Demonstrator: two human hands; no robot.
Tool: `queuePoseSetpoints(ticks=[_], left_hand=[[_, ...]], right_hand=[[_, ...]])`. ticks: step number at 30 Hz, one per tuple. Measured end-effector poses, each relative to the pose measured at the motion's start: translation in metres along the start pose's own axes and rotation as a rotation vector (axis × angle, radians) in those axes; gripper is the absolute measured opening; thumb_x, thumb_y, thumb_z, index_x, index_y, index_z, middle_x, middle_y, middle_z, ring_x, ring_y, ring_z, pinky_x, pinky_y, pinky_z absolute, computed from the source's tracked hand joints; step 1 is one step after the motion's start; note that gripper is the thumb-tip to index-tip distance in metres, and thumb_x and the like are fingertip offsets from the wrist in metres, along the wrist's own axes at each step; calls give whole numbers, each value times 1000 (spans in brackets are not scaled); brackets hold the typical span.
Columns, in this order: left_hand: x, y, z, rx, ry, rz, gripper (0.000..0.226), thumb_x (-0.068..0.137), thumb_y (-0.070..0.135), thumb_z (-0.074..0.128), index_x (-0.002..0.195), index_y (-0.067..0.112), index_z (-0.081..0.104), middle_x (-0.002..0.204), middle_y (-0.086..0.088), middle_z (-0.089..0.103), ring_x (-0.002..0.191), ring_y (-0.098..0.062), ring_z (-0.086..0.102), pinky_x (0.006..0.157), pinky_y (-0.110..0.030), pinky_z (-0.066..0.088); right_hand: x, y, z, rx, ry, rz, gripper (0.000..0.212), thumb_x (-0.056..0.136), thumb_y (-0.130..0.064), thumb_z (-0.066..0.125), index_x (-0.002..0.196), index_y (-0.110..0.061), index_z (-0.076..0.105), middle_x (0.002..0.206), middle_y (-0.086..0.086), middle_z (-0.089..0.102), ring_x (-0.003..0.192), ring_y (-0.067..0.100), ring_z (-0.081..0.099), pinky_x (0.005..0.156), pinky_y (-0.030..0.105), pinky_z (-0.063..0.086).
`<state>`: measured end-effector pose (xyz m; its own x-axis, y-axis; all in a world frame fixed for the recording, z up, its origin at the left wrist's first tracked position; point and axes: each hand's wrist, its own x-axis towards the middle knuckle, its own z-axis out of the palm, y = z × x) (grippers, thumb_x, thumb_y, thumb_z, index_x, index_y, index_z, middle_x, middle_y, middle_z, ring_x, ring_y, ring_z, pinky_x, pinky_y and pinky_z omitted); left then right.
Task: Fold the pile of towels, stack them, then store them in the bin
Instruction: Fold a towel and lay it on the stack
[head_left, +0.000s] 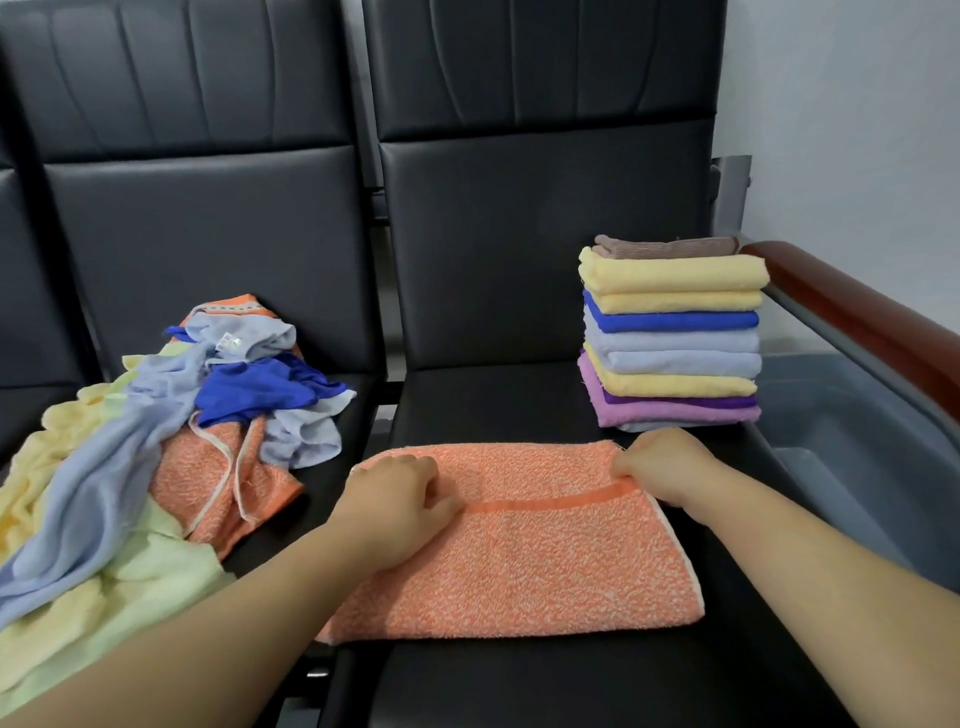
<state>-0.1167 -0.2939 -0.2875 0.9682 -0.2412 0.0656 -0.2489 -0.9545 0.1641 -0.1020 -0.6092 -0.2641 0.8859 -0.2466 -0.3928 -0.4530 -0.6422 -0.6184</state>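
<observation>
Forearms reach in from the near edge, both hands knuckles-up on the orange towel, which lies flat on the black seat. The left hand has its fingers curled down at the left end of the towel's darker band; whether they pinch the cloth I cannot tell. The right hand pinches the towel's far right corner. The folded stack stands just beyond it, the grey bin further right, and the unfolded pile lies left.

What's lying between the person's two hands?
In the head view, an orange towel spread on the black seat; its darker stripe runs from the left hand to the right hand.
</observation>
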Motion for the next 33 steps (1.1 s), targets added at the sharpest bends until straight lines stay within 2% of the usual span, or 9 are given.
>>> queuePoseSetpoints(ticks=[3, 6, 8, 11, 15, 20, 23, 28, 33], left_hand=[[-1, 6, 7, 4, -53, 112, 41, 89, 72, 46, 82, 32, 46, 86, 14, 53, 84, -10, 51, 79, -34, 44], [1, 5, 7, -32, -49, 142, 38, 91, 68, 52, 84, 31, 47, 87, 14, 53, 83, -9, 50, 73, -29, 39], [3, 4, 6, -60, -56, 154, 36, 91, 66, 55, 83, 31, 47, 85, 14, 54, 81, -8, 50, 70, -27, 39], [3, 3, 6, -63, -59, 164, 36, 90, 65, 57, 84, 31, 46, 85, 13, 54, 81, -7, 51, 72, -29, 42], [3, 5, 2, -81, -67, 150, 36, 89, 63, 60, 86, 31, 47, 83, 13, 55, 78, -8, 52, 69, -28, 43], [4, 1, -11, -50, -194, 117, 38, 85, 64, 65, 83, 29, 50, 82, 10, 59, 76, -8, 55, 65, -28, 43], [4, -10, -26, -54, -355, 43, 31, 84, 58, 69, 78, 29, 58, 81, 10, 61, 74, -7, 57, 65, -28, 45], [-5, -47, -43, -267, -491, -126, 18, 78, 37, 75, 71, 24, 65, 69, 12, 63, 70, -8, 61, 64, -25, 49], [-10, -76, -48, -695, -451, -394, 8, 78, 21, 74, 73, 18, 69, 67, 3, 59, 66, -12, 57, 61, -26, 49]], right_hand=[[5, 1, 2, 264, -54, 5, 20, 90, -14, 66, 76, -16, 52, 69, 6, 55, 64, 21, 51, 66, 37, 43], [8, 2, 4, 393, -53, -10, 13, 91, -5, 67, 88, -15, 58, 89, 12, 66, 80, 29, 63, 78, 45, 54], [10, 4, 4, 495, -9, -2, 25, 92, -1, 69, 106, -20, 60, 102, 14, 69, 93, 30, 72, 89, 51, 60], [10, 9, 3, 542, 129, -28, 41, 87, 0, 71, 119, -21, 57, 114, 7, 67, 99, 27, 68, 88, 50, 60], [-7, 6, -2, 148, 294, -218, 37, 87, -22, 79, 113, -28, 53, 113, -8, 58, 102, 14, 57, 81, 35, 47], [-33, -6, 6, -376, -178, -427, 25, 85, -30, 74, 102, -41, 59, 108, -14, 62, 93, 5, 63, 80, 27, 56], [-39, -10, 3, -592, -256, -392, 24, 80, -42, 75, 93, -31, 59, 98, -11, 60, 83, 9, 58, 72, 29, 48], [-37, -4, -7, -490, -286, -253, 20, 71, -30, 74, 74, -21, 56, 77, -3, 57, 69, 13, 52, 63, 32, 41], [-36, -5, -11, -43, -142, -208, 15, 76, -18, 72, 73, -19, 58, 72, 0, 58, 70, 17, 55, 70, 36, 45]])
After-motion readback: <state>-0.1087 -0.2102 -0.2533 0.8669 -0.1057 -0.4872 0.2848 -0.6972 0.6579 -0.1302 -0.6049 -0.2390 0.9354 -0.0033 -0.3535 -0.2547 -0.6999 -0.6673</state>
